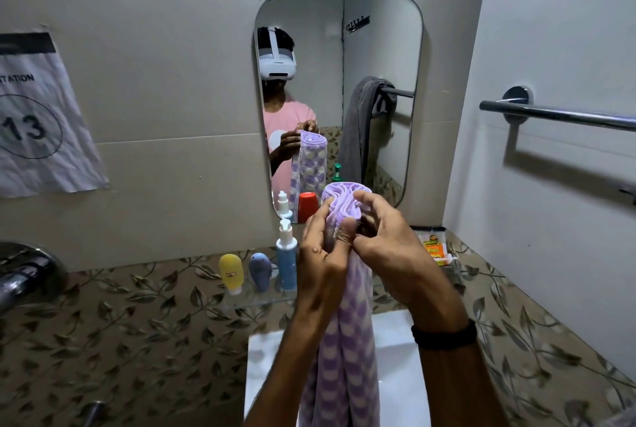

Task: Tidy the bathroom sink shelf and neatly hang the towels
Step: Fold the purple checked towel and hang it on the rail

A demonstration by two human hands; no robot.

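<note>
A purple and white patterned towel (344, 340) hangs down in front of me over the white sink (399, 358). Its gathered top edge bunches up between my two hands. My left hand (320, 254) grips the bunched top from the left, thumb pressed on the folds. From the right, my right hand (389, 247) pinches the same bunch with curled fingers. On the glass shelf (247, 301) stand a yellow bottle (230, 273), a grey-blue bottle (260, 271) and a blue pump bottle (286, 259). A chrome towel bar (557, 115) is on the right wall, bare.
A mirror (378, 48) faces me; it reflects a grey towel on a bar behind. A red cup (307, 206) and an orange packet (434, 247) sit behind my hands. A chrome tap (24, 275) is at far left. A paper sign (38, 117) hangs on the wall.
</note>
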